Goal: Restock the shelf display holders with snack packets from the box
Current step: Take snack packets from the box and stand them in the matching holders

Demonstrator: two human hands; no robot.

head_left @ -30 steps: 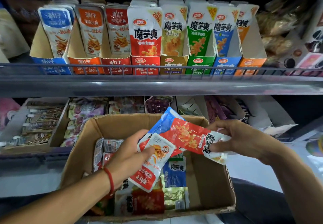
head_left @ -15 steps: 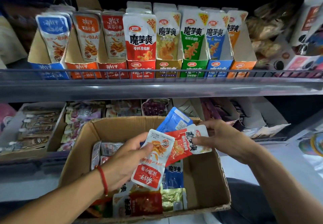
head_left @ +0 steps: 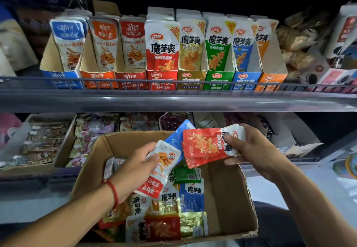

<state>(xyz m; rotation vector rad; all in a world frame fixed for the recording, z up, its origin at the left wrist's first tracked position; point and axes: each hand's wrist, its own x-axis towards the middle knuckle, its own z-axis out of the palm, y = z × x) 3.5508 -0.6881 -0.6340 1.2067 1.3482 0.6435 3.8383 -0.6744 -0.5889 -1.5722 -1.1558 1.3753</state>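
Observation:
A cardboard box (head_left: 228, 185) sits in front of me, with several loose snack packets (head_left: 191, 194) on its floor. Above it, my left hand (head_left: 133, 167) grips a white-and-red fish snack packet (head_left: 160, 167), held upside down. My right hand (head_left: 251, 148) holds a red-and-white konjac packet (head_left: 204, 146) by its white end, with a blue packet (head_left: 177, 134) behind it. On the upper shelf a row of cardboard display holders (head_left: 162, 78) stands with upright packets: blue, orange and red at left, then red, yellow, green, blue and orange.
A grey shelf rail (head_left: 173, 100) with a low wire guard runs across in front of the holders. On the lower shelf behind the box are trays of other snacks (head_left: 44, 142). Bagged goods (head_left: 297, 40) sit at the upper right.
My right hand has drawn the red packet to the right and slightly up, apart from the left hand's packet. The view has tilted so the shelf sits a little lower.

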